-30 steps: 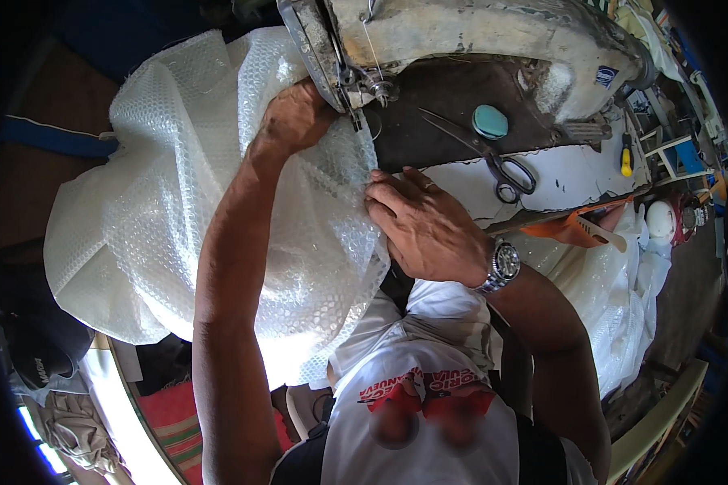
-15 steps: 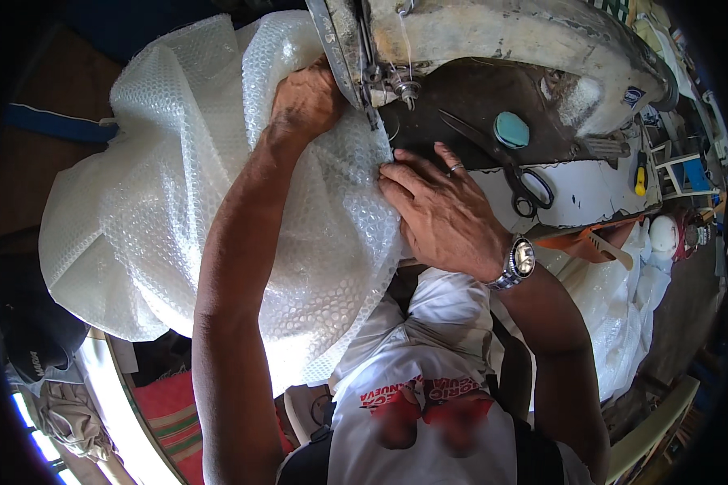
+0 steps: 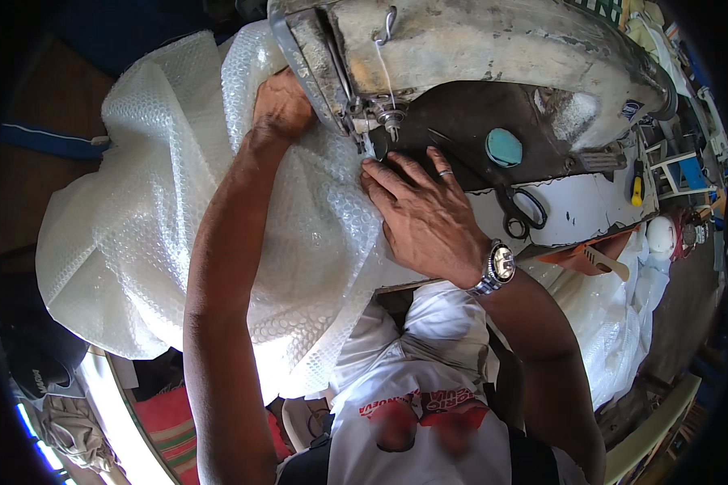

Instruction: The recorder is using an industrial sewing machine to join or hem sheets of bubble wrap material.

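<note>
A large sheet of bubble wrap [image 3: 166, 234] spreads across the left side and runs in folds under the head of a worn sewing machine [image 3: 477, 44]. My left hand [image 3: 283, 103] is behind the machine's needle end, closed on a bunched part of the wrap; its fingertips are hidden. Flat on the table, with fingers stretched out, my right hand [image 3: 429, 217] rests at the wrap's right edge. Its fingertips are just in front of the presser foot [image 3: 366, 148]. A watch [image 3: 497, 267] is on the right wrist. Black scissors [image 3: 519, 210] lie beyond that hand, their blades partly hidden.
A turquoise disc-shaped piece [image 3: 504, 148] lies under the machine arm. The white tabletop [image 3: 578, 206] has a chipped edge, with a yellow-and-black cutter [image 3: 637, 184] at its right. Below hangs an orange open drawer [image 3: 594, 255], near more clear plastic wrap [image 3: 615, 323].
My right hand has slid left, closer to the presser foot, and covers more of the scissors' blades. My left hand keeps its hold behind the machine. The whole view has shifted slightly.
</note>
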Tool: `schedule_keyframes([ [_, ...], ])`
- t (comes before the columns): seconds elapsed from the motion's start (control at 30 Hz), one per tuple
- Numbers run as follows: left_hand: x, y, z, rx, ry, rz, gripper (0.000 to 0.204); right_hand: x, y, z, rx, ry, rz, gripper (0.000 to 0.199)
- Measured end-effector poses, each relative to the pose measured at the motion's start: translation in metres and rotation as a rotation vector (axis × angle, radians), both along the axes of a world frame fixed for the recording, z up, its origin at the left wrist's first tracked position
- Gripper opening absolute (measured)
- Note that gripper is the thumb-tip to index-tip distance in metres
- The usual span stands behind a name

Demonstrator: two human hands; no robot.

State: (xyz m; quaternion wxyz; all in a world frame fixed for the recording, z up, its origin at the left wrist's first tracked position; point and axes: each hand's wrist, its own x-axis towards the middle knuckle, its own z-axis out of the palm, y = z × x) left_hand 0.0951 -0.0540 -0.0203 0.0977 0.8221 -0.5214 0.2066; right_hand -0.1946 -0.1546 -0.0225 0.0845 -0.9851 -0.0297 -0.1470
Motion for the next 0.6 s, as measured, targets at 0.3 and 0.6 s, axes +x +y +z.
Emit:
schedule_keyframes([
  [0.3,0.014,0.003,-0.006,-0.119,-0.142,-0.115,0.034,0.01,0.001,-0.008,0.089,-0.152,-0.079,0.053],
  [0.6,0.025,0.139,0.139,-0.073,-0.455,0.537,0.033,-0.009,0.007,0.014,0.375,-0.419,-0.017,0.036],
])
